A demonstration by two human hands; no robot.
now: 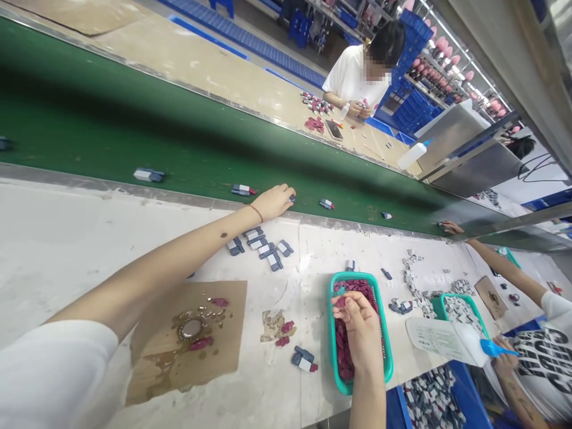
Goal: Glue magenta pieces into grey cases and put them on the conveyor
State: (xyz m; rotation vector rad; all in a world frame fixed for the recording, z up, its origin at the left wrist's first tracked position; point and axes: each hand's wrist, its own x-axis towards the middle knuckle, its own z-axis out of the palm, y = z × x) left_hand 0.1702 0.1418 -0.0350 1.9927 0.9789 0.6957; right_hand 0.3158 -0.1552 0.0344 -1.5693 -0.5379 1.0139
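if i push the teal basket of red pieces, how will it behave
The teal basket would probably slide rather than tip, being low and broad. It looks plastic, so likely stiff. The red pieces inside may shift, since they lie loose.

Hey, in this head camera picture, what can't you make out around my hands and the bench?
All in the head view:
- Dark piece at your left hand: mostly hidden by the fingers, so I can't tell whether it's gripped.
- Red piece at your right hand: partly covered by the fingers.
- White bottle: label print too small and blurred.
- Belt's leftmost piece: blurred, cut off by the left edge.
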